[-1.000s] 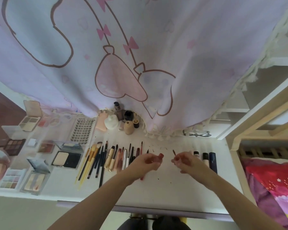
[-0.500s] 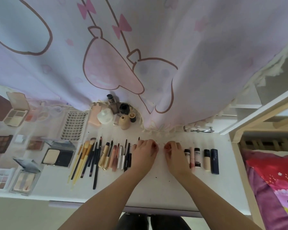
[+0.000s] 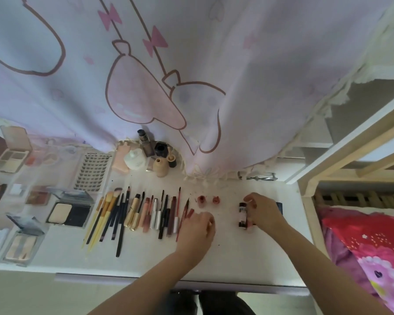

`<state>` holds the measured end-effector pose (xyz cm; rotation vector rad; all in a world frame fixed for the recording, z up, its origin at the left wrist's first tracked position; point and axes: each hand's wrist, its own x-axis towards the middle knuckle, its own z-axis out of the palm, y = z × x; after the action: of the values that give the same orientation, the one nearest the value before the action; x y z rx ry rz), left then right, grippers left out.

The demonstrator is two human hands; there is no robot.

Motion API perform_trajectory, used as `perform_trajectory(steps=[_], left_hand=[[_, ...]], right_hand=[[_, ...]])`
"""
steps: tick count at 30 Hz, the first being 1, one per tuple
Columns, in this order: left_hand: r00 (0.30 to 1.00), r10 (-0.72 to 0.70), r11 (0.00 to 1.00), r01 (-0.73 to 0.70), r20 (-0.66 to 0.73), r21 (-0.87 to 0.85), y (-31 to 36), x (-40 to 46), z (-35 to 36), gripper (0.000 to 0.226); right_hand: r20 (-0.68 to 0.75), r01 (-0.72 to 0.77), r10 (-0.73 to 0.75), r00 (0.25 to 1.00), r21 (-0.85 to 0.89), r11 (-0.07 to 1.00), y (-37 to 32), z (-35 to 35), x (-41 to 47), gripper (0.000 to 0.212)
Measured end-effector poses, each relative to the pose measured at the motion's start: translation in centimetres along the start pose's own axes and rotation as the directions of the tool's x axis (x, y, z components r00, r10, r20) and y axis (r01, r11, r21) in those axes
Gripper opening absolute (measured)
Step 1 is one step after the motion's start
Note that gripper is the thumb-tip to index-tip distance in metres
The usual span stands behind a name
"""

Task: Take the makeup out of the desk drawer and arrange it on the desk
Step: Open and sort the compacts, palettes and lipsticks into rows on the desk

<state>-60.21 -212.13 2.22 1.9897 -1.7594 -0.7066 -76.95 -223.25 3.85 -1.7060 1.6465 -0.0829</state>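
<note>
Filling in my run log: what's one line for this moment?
left hand: at lip pencils | right hand: on tubes | two small red pots: between hands | desk: arranging ongoing

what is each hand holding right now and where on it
The right hand has its fingers around small tubes lying on the desk, apparently at their middle. The left hand is curled by the pencil row; whether it holds anything cannot be told.

Pink-white curtain [image 3: 191, 76] with cartoon outlines and bows hangs over desk's back edge. Wooden bed frame [image 3: 350, 155] at right, pale slats behind it. Red-pink blanket [image 3: 369, 242] with flower print below frame, right of desk. Beige floor [image 3: 21, 294] at lower left. Dark trousers [image 3: 214, 301] at bottom centre, under desk edge.
</note>
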Motion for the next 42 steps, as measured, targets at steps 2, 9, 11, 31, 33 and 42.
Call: perform_trajectory(steps=[2, 9, 11, 31, 33, 42], left_hand=[[0.995, 0.042, 0.999, -0.043, 0.094, 0.001, 2.6, 0.7, 1.8, 0.021], [0.938, -0.261, 0.950, 0.208, 0.226, 0.234, 7.2, 5.3, 5.4, 0.035], [0.928, -0.296, 0.939, 0.239, 0.228, 0.248, 7.4, 5.6, 5.4, 0.034], [0.959, 0.055, 0.998, -0.053, 0.276, -0.014, 5.1, -0.2, -4.0, 0.036], [0.956, 0.081, 0.993, -0.054, 0.283, -0.105, 4.4, -0.6, -4.6, 0.039], [0.943, 0.199, 0.975, -0.163, 0.266, -0.151, 2.9, -2.2, -7.7, 0.036]], right_hand=[[0.071, -0.003, 0.009, 0.997, -0.079, 0.997, -0.2, -0.4, 0.3, 0.029], [0.145, 0.059, -0.015, 0.989, -0.301, 0.952, -1.0, -0.1, 1.2, 0.026], [0.161, 0.077, -0.023, 0.987, -0.340, 0.937, -0.6, 0.0, 1.6, 0.025], [0.327, -0.035, -0.050, 0.944, 0.248, 0.968, -4.7, -3.1, -6.8, 0.041], [0.306, 0.021, -0.108, 0.946, 0.273, 0.962, -5.1, -2.8, -7.8, 0.037], [0.368, 0.020, -0.112, 0.923, 0.245, 0.969, -7.5, -2.5, -10.5, 0.050]])
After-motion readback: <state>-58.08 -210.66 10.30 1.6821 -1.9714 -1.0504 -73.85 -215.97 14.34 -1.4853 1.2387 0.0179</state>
